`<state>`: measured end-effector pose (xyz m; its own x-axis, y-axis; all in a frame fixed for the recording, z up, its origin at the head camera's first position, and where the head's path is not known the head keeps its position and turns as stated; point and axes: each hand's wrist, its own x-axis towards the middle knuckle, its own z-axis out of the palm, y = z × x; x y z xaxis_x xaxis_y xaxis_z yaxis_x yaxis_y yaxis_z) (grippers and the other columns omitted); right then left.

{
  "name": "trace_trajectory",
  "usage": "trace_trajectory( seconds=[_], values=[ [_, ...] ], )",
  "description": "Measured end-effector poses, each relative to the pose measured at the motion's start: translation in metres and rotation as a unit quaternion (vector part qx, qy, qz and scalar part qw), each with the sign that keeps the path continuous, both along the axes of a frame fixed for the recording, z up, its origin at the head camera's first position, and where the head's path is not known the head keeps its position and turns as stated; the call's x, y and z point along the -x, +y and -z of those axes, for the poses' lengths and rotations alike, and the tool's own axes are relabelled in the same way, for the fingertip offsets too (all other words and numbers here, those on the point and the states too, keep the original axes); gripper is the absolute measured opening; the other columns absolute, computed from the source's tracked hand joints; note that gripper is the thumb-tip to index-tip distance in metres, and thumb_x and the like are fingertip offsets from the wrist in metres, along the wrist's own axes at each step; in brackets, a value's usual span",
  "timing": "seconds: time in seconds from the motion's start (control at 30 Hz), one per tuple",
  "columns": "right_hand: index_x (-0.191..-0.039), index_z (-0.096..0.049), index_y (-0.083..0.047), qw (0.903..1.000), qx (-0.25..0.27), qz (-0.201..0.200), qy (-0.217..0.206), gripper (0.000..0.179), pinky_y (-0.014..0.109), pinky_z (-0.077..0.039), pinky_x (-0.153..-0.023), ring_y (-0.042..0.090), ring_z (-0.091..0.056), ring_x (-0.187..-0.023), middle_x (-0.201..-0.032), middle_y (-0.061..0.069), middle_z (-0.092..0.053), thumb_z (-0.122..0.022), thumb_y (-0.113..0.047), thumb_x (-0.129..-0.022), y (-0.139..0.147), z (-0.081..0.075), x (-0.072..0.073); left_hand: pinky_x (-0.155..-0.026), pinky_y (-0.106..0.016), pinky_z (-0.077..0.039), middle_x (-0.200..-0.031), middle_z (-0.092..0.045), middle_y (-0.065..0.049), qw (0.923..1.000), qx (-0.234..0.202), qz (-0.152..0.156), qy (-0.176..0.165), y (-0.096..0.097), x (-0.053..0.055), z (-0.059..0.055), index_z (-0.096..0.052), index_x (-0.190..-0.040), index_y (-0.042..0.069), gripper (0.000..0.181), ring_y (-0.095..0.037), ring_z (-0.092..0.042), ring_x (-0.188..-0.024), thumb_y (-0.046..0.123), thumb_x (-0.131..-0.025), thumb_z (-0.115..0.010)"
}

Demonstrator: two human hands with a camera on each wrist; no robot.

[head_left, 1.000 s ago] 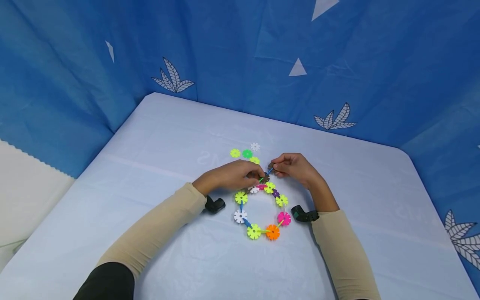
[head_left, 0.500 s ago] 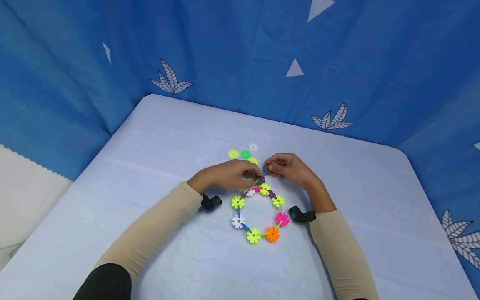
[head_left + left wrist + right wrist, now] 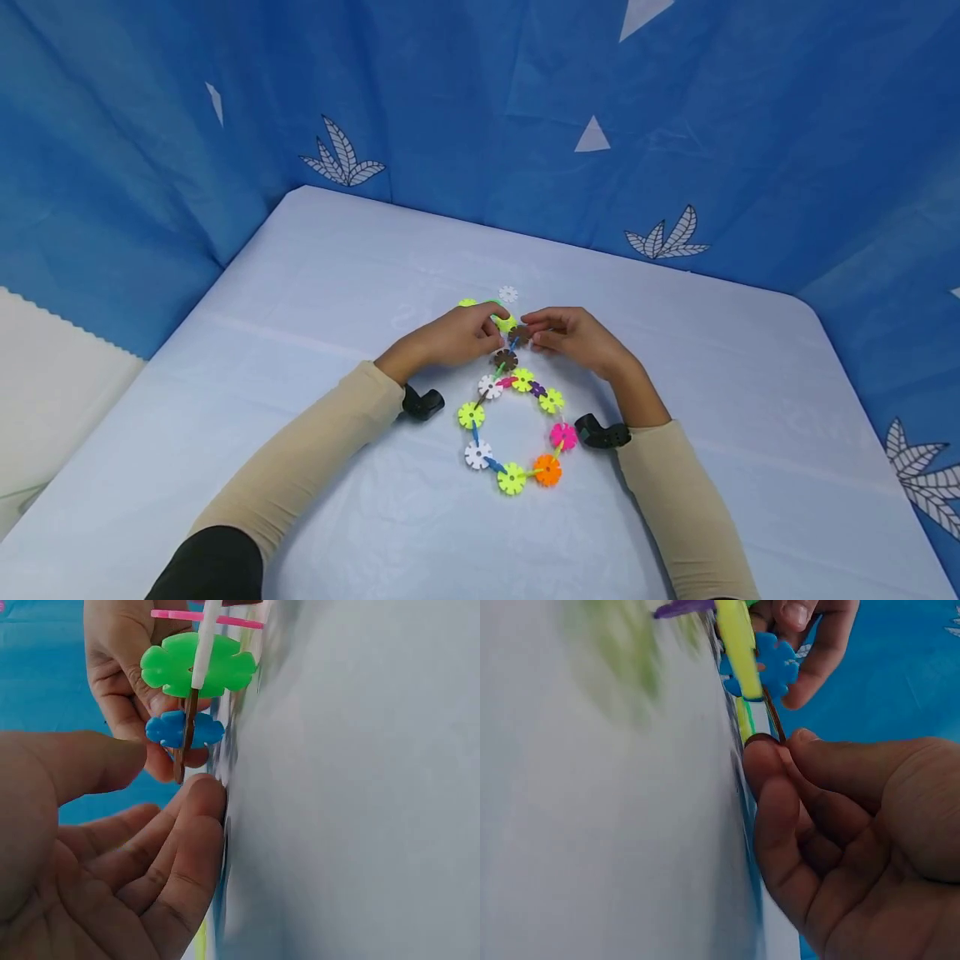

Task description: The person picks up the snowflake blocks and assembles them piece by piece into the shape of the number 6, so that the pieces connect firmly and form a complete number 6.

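A ring of slotted plastic snowflake discs (image 3: 512, 478) in several colours lies on the table. From its far side a short tail runs outward: a brown disc (image 3: 506, 361), a blue disc (image 3: 169, 730) set edge-on, and an outer brown disc (image 3: 519, 336). My right hand (image 3: 577, 337) pinches the outer brown disc between thumb and forefinger, as the right wrist view shows. Just left of the tail is my left hand (image 3: 456, 335), its fingers parted and nothing between them. Beyond it lie loose discs, a yellow one (image 3: 506, 323) closest, partly covered by the fingers.
A white disc (image 3: 508, 293) lies farthest back, beside a mostly hidden green disc (image 3: 497, 302) and another yellow disc (image 3: 467, 302). The white-covered table (image 3: 360, 275) meets a blue curtain (image 3: 480, 100) at its back edge. Each wrist wears a black camera (image 3: 423, 404).
My left hand has let go of the inner brown disc and moved back toward the loose discs. The tail and ring have shifted left and slightly nearer, with the right hand still pinching the outer disc.
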<state>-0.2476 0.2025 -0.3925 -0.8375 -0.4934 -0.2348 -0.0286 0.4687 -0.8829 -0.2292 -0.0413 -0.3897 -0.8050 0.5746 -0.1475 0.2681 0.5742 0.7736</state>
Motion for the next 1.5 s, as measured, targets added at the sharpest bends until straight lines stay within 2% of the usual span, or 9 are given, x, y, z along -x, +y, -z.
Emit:
trace_trajectory(
  seconds=[0.13,0.4,0.6,0.8,0.9,1.13,1.3,1.4,1.5],
  values=[
    [-0.131,-0.067,-0.003,0.999,-0.028,-0.025,0.024,0.03,0.028,-0.047,-0.071,0.026,-0.058,-0.095,-0.125,0.013,-0.068,-0.058,-0.004,-0.103,-0.003,-0.001,-0.001,-0.09,-0.034,-0.051,-0.111,-0.068,-0.005,0.9999,-0.007,-0.011,-0.005,0.0,0.002,0.001,-0.049,-0.143,0.002,0.042,-0.016,-0.064,-0.099,0.016,-0.104,-0.057],
    [-0.134,-0.066,-0.005,0.9929,-0.046,-0.083,0.071,0.031,0.034,-0.047,-0.083,0.027,-0.057,-0.105,-0.129,0.013,-0.064,-0.053,-0.002,-0.105,-0.006,0.0,0.002,-0.09,-0.034,-0.051,-0.109,-0.067,-0.005,0.9998,-0.014,-0.009,0.005,0.002,0.002,0.008,-0.053,-0.14,0.003,0.038,-0.017,-0.065,-0.1,0.013,-0.103,-0.059],
    [-0.143,-0.059,-0.011,0.9751,-0.119,-0.108,0.153,0.04,0.04,-0.046,-0.081,0.025,-0.053,-0.094,-0.11,0.011,-0.06,-0.055,-0.003,-0.104,-0.009,0.0,0.017,-0.088,-0.033,-0.051,-0.106,-0.068,-0.003,0.9996,-0.017,-0.021,0.0,0.002,0.001,0.007,-0.054,-0.14,0.003,0.038,-0.015,-0.065,-0.096,0.01,-0.103,-0.058],
    [-0.134,-0.065,-0.012,0.9615,-0.153,-0.141,0.179,0.034,0.04,-0.043,-0.076,0.025,-0.051,-0.089,-0.099,0.009,-0.055,-0.062,-0.007,-0.101,-0.015,0.0,0.024,-0.089,-0.032,-0.051,-0.109,-0.067,-0.005,0.9996,-0.011,-0.025,0.002,0.002,0.001,0.008,-0.056,-0.138,0.003,0.036,-0.016,-0.065,-0.099,0.012,-0.104,-0.058],
    [-0.122,-0.067,-0.01,0.9622,-0.159,-0.125,0.182,0.023,0.041,-0.045,-0.078,0.026,-0.052,-0.092,-0.1,0.01,-0.056,-0.066,-0.006,-0.099,-0.015,0.0,0.021,-0.089,-0.032,-0.052,-0.109,-0.067,-0.005,0.9997,-0.01,-0.022,0.007,0.003,0.001,0.008,-0.057,-0.137,0.003,0.035,-0.016,-0.064,-0.1,0.013,-0.104,-0.059],
    [-0.134,-0.067,-0.012,0.9627,-0.149,-0.131,0.184,0.037,0.039,-0.041,-0.073,0.024,-0.046,-0.086,-0.097,0.009,-0.05,-0.067,-0.004,-0.098,-0.014,0.001,0.016,-0.088,-0.033,-0.052,-0.109,-0.067,-0.005,0.9996,-0.003,-0.028,0.006,0.003,0.0,0.006,-0.059,-0.135,0.004,0.033,-0.016,-0.064,-0.1,0.014,-0.103,-0.059],
    [-0.121,-0.07,-0.01,0.9614,-0.146,-0.13,0.193,0.026,0.039,-0.045,-0.075,0.024,-0.05,-0.09,-0.098,0.008,-0.053,-0.069,-0.004,-0.096,-0.013,0.002,0.016,-0.088,-0.033,-0.052,-0.11,-0.066,-0.004,0.9996,0.0,-0.027,0.003,0.003,0.0,0.007,-0.058,-0.136,0.005,0.034,-0.016,-0.063,-0.1,0.014,-0.104,-0.059],
    [-0.114,-0.068,-0.008,0.968,-0.143,-0.114,0.172,0.02,0.04,-0.046,-0.08,0.026,-0.05,-0.094,-0.101,0.01,-0.055,-0.07,-0.003,-0.095,-0.011,0.0,0.014,-0.089,-0.033,-0.051,-0.11,-0.066,-0.005,0.9996,0.001,-0.026,0.006,0.004,0.001,0.007,-0.059,-0.135,0.004,0.033,-0.017,-0.063,-0.101,0.014,-0.104,-0.059],
    [-0.107,-0.062,-0.007,0.9803,-0.132,-0.076,0.126,0.012,0.039,-0.045,-0.079,0.026,-0.05,-0.092,-0.099,0.01,-0.056,-0.067,-0.004,-0.097,-0.006,-0.001,0.013,-0.089,-0.032,-0.051,-0.11,-0.066,-0.005,0.9997,0.003,-0.024,0.009,0.005,0.002,0.006,-0.059,-0.134,0.003,0.033,-0.017,-0.063,-0.101,0.014,-0.103,-0.059]
  ],
)
